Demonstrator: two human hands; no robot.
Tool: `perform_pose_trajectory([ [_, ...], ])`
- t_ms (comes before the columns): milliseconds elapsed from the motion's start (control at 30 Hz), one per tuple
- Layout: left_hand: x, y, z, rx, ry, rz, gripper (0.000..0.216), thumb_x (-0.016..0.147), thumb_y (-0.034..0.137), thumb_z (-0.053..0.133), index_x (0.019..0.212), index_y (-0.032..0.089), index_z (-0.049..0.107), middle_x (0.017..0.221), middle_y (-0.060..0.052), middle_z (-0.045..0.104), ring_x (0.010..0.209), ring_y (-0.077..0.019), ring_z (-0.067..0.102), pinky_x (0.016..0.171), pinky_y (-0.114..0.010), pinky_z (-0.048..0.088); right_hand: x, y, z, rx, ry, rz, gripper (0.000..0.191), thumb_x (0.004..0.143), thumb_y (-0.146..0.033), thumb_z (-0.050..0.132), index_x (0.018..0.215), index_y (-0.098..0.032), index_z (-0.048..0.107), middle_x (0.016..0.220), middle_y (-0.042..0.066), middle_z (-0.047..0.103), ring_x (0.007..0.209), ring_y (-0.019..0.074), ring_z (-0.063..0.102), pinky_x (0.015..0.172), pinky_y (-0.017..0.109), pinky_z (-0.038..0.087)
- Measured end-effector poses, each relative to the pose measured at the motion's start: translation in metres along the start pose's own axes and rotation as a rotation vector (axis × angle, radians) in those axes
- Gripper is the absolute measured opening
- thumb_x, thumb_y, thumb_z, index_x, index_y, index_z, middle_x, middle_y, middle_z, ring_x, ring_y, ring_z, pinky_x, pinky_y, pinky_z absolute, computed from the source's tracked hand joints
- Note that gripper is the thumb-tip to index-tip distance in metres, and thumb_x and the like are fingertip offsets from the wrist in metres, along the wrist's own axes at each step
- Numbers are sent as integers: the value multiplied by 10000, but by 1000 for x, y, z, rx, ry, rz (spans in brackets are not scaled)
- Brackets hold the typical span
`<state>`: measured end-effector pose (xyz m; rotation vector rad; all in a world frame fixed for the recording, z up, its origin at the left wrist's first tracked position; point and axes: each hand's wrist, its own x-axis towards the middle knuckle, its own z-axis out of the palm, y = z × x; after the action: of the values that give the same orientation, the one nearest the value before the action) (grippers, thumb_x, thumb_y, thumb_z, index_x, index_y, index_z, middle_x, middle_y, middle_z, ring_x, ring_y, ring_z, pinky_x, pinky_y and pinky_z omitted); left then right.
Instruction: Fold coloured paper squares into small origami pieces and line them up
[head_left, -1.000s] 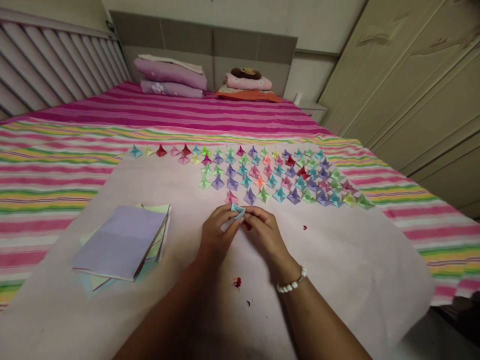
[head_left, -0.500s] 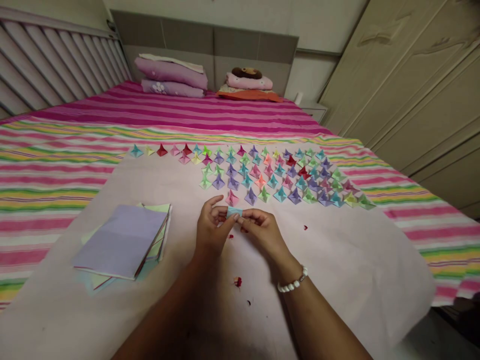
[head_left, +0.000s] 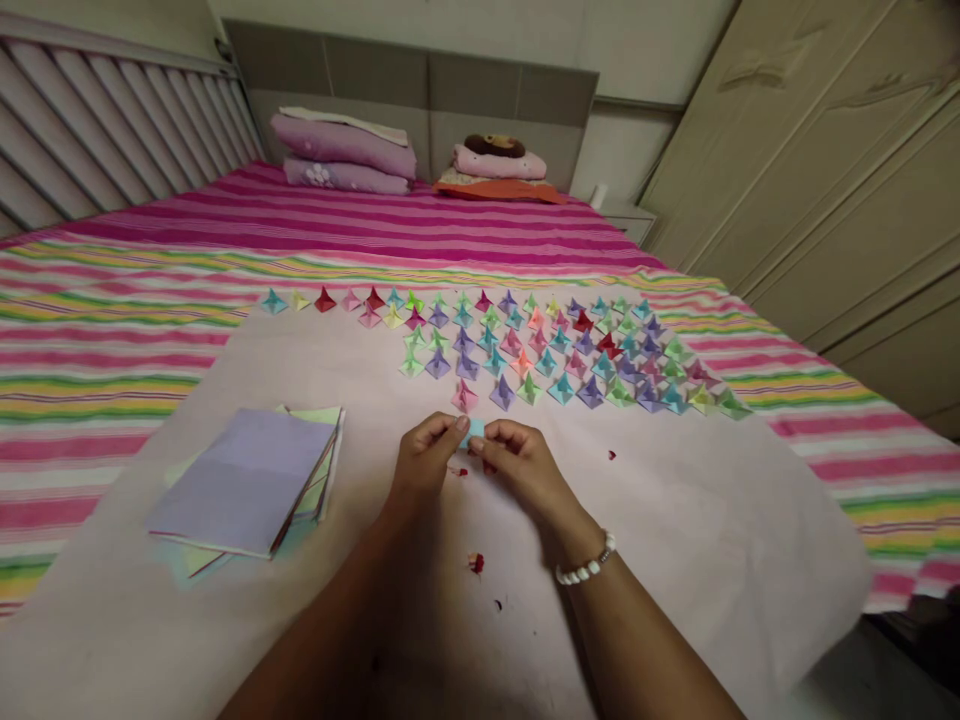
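Note:
A small light-blue folded paper piece [head_left: 472,433] is pinched between my two hands over a pale sheet [head_left: 712,520] spread on the bed. My left hand [head_left: 424,462] grips its left side with curled fingers. My right hand [head_left: 521,462], with a white bead bracelet at the wrist, holds its right side. Just beyond my fingers lie several rows of small coloured folded paper shapes [head_left: 525,345]. A stack of coloured paper squares [head_left: 251,480], lilac on top, rests to the left of my left hand.
Tiny red scraps [head_left: 474,563] lie near my wrists. The striped bedspread [head_left: 112,330] runs around the sheet. Folded pillows [head_left: 341,155] and a pink bundle [head_left: 495,165] sit by the headboard. A wardrobe [head_left: 840,170] stands on the right.
Both hands have drawn closer together around the blue paper piece, and the fingers have closed tighter. The paper looks smaller and more folded than one second ago.

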<state>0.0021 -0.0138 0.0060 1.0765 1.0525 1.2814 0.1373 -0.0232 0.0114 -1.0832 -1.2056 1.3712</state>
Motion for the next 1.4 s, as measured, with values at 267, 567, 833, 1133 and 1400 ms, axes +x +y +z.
perform_pose_trajectory([
  [267, -4, -1, 2, 81, -47, 0, 376, 836, 425, 566, 571, 171, 490, 495, 36, 489, 495, -95, 453, 509, -222, 358, 0, 3, -1, -67, -137, -23, 406, 765, -511, 673, 572, -175, 551, 516, -34, 540, 482, 88, 439, 500, 236, 324],
  [567, -5, 9, 3, 88, 4, 22, 394, 839, 404, 565, 533, 172, 479, 445, 44, 472, 455, -80, 428, 471, -202, 341, 0, 7, -2, 54, -188, 13, 301, 790, -423, 668, 653, -157, 638, 590, -10, 615, 477, 75, 454, 508, 228, 333],
  [833, -1, 0, 2, 26, -75, 12, 216, 729, 357, 687, 775, 148, 658, 586, 19, 611, 553, -105, 556, 536, -210, 422, 3, 9, -4, 92, -58, 22, 280, 730, -407, 721, 630, -167, 617, 581, -15, 612, 461, 79, 451, 481, 225, 318],
  [1133, 5, -9, 2, 0, -25, 60, 353, 637, 285, 754, 890, 168, 536, 688, 12, 651, 592, -110, 581, 564, -221, 443, 4, 1, -8, 179, 128, -42, 201, 610, -289, 796, 753, -181, 704, 555, -35, 599, 513, 97, 518, 531, 230, 403],
  [1400, 1, -6, 4, 70, -107, 104, 270, 679, 254, 698, 841, 187, 493, 692, 31, 583, 584, -101, 555, 492, -198, 423, 5, 1, -8, 228, 171, -69, 217, 604, -253, 788, 795, -205, 697, 607, -42, 610, 505, 103, 561, 537, 248, 451],
])
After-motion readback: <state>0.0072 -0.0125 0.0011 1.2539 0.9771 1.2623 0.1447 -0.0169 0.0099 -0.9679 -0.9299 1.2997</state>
